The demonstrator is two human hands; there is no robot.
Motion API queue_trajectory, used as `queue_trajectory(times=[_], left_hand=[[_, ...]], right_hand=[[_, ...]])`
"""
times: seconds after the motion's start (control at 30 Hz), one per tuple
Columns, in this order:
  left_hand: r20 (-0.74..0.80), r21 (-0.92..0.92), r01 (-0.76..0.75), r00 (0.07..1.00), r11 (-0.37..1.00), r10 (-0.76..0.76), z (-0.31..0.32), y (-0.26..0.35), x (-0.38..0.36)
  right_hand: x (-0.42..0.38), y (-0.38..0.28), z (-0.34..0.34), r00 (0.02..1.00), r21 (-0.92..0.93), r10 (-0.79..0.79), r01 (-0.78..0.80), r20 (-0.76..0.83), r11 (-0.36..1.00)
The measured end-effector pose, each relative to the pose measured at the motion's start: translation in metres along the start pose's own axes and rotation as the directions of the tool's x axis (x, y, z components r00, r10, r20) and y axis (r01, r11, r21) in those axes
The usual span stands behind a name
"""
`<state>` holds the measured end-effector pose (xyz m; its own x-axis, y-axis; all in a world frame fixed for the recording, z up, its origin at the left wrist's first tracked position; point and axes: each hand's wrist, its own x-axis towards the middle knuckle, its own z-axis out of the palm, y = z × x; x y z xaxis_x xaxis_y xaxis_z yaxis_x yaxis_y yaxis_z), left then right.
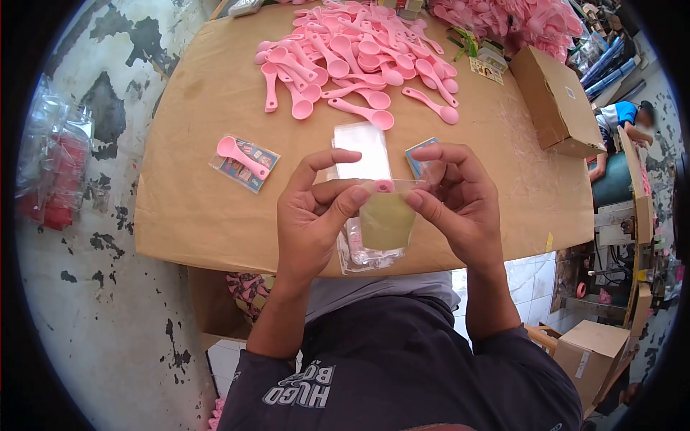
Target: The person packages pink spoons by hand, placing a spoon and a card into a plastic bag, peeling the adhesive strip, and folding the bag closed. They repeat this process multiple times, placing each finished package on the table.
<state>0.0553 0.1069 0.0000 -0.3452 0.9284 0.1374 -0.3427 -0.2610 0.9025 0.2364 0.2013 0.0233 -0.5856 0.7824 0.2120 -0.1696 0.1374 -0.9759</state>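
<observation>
Between both hands, in front of my body, is a clear plastic bag (388, 224) with a yellowish-green card showing inside. The pink end of a spoon handle (385, 185) shows at its top edge. My left hand (313, 208) pinches the left upper corner with thumb and fingers. On the other side, my right hand (460, 197) pinches the right upper corner. Under the hands lies a stack of clear bags (359, 147). A blue printed card (422, 152) is partly hidden behind my right fingers. To the left, a pink measuring spoon (244, 158) rests on a printed card (264, 159).
A large heap of pink measuring spoons (359, 50) covers the table's far side. Bagged spoons (514, 21) are piled at the back right, beside a cardboard box (557, 100). Another person (624, 118) sits at far right. A peeling wall (100, 287) borders the left.
</observation>
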Motion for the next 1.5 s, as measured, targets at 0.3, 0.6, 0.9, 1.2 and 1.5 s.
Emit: queue_trajectory(times=[0.3, 0.6, 0.9, 1.2, 1.5], left_hand=[[0.200, 0.098, 0.119, 0.970, 0.988, -0.137, 0.001, 0.003, -0.003], [-0.039, 0.339, -0.288, 0.947, 0.896, 0.319, -0.044, 0.019, 0.005], [0.106, 0.953, -0.184, 0.946, 0.240, 0.307, -0.110, 0.026, 0.004], [-0.018, 0.843, -0.203, 0.915, 0.498, 0.404, -0.063, 0.028, -0.006], [-0.115, 0.623, 0.092, 0.993, 0.777, -0.025, -0.026, 0.004, -0.011]], right_hand=[[0.001, 0.000, 0.003, 0.995, 0.094, -0.049, 0.057, -0.087, 0.994], [-0.001, 0.012, -0.001, 0.990, -0.651, -0.130, 0.128, 0.045, 0.748], [-0.011, 0.022, 0.012, 0.957, -0.719, 0.071, 0.161, 0.281, 0.676], [-0.002, 0.013, 0.012, 0.940, -0.700, -0.327, 0.295, 0.091, 0.651], [-0.009, 0.014, 0.014, 0.958, -0.799, -0.216, 0.277, 0.188, 0.534]])
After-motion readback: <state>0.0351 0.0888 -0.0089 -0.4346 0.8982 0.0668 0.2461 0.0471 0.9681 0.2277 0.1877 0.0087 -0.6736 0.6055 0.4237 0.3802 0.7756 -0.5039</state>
